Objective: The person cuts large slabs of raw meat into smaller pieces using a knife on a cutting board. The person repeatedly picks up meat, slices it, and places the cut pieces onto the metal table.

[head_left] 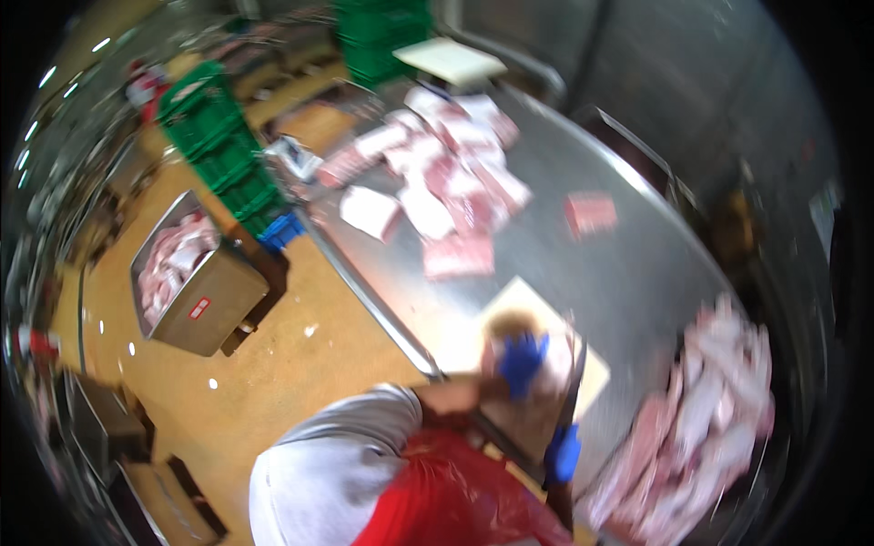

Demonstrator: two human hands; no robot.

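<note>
My left hand [521, 364], in a blue glove, lies with its fingers spread on a pale piece of meat [552, 371]. That piece rests on a white cutting board [592, 380] at the near edge of the steel table. In my right hand [564, 453], also gloved in blue, is a knife [576, 375]; its blade points away from me along the right side of the meat. Motion blur hides the finer detail of the fingers and of where the blade touches.
Pink and white meat slabs [451, 168] are heaped at the table's far end, with a single block [590, 214] apart. Long pale strips [710, 409] pile up on the right. To the left, a steel bin [214, 300] of meat and green crates [218, 136] stand on the floor.
</note>
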